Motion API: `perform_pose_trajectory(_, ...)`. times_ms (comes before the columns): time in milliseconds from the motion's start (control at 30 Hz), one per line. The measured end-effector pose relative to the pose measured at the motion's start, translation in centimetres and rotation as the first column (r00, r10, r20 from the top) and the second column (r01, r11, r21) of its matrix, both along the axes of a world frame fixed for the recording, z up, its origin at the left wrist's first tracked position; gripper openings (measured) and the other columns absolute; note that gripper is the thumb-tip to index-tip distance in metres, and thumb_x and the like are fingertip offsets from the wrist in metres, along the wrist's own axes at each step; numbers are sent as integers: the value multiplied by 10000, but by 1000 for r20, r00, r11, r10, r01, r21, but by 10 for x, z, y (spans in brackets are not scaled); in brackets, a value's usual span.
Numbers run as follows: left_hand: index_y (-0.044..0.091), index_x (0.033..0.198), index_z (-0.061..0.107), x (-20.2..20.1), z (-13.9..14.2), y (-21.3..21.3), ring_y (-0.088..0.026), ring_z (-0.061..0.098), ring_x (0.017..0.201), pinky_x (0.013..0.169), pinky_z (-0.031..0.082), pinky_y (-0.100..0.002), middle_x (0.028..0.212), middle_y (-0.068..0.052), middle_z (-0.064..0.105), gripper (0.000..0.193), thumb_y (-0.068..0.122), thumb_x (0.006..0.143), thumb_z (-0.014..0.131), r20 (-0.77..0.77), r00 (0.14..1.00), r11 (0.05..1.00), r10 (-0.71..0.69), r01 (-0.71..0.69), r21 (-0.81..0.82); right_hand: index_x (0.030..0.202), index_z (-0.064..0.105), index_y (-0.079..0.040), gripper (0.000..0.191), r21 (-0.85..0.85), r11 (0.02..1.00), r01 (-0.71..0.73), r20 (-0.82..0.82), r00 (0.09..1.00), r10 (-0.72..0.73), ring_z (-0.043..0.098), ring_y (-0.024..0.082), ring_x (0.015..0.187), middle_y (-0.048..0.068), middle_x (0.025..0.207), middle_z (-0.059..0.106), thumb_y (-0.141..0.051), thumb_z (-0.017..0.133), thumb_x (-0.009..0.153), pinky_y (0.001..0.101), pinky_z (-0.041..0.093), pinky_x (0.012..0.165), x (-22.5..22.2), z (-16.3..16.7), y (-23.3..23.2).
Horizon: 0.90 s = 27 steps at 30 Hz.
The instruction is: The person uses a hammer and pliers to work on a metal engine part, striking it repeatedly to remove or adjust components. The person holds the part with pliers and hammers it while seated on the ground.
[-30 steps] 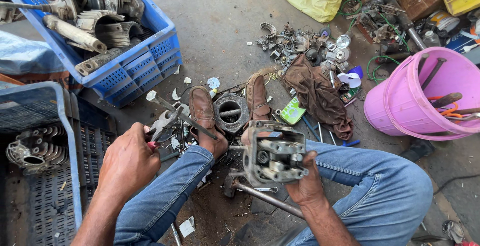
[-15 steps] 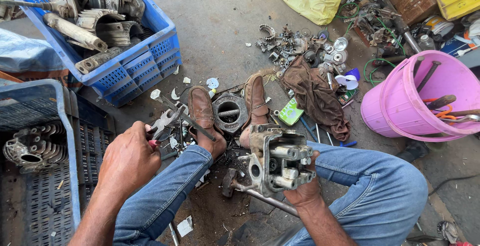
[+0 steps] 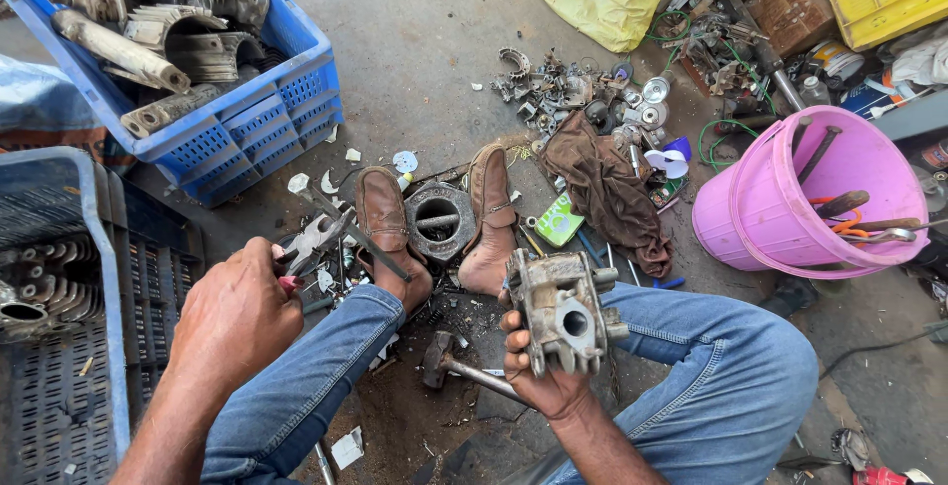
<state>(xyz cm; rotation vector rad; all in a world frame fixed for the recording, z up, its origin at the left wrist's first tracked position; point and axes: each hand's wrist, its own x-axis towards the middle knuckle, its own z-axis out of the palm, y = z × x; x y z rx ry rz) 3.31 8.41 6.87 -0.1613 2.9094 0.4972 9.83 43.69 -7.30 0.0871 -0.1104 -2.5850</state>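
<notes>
Head view is showing a person sitting on the stained grey concrete floor (image 3: 425,60) with legs in blue jeans spread out. Biggest thing first: the blue slatted plastic crate full of grimy metal engine parts (image 3: 247,110) is sitting at ten o'clock, and a second dark blue plastic crate holding finned metal pieces (image 3: 89,278) is lying at nine o'clock. Over at three o'clock the pink plastic bucket with tools sticking out of it (image 3: 780,218) is standing well apart from both hands. At one o'clock from centre a crumpled brown rag (image 3: 602,189) is lying, with a scatter of small metal parts (image 3: 563,85) just beyond it. Two brown leather shoes are bracketing a round grey metal housing with a ring-shaped opening (image 3: 439,220) right at centre. Now the right hand (image 3: 538,371), at five o'clock, is gripping a dirty grey cast-metal block with a round port (image 3: 565,312), fingers wrapped around its underside, holding it upright above the knee. The left hand (image 3: 232,317), at eight o'clock, is closing tight around red-handled metal pliers (image 3: 314,238). Just beside the right hand, a small steel hammer (image 3: 454,366) is lying on the floor.
</notes>
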Motion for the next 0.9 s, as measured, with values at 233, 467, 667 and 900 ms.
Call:
perform_pose_trajectory(233,-30,1051,602,-2,0,0,-416,727,840,783,556,-527,928,-268,712,304,162,822,658,51,999,1000,1,0,-9,1430,552,-56,640,179,976,123,-181,979,-90,716,285,1085,200,1277,655,-401,700,911,397,608,903,-1,0,3)
perform_pose_trajectory(467,-38,1044,596,0,-4,-2,-443,706,886,805,541,-545,950,-276,706,309,160,813,653,3,1000,1000,-17,17,-1,1211,670,-28,550,687,683,250,-74,958,-277,774,227,908,125,1050,769,-476,619,897,389,648,809,-4,12,24)
perform_pose_trajectory(667,-38,1023,595,1,-4,-3,-460,696,899,823,529,-554,965,-289,700,299,146,795,653,-39,999,999,-35,35,9,1306,631,70,518,682,643,348,-360,925,-120,749,244,946,176,1115,747,-392,641,1073,389,629,819,-14,30,21)
perform_pose_trajectory(900,-40,1007,598,3,-2,-5,-472,686,903,813,519,-565,944,-293,701,280,175,836,652,-72,997,999,-26,28,33,1390,524,25,632,821,184,541,-566,814,129,663,240,1153,140,1251,671,-240,787,880,373,532,1021,-58,61,12)
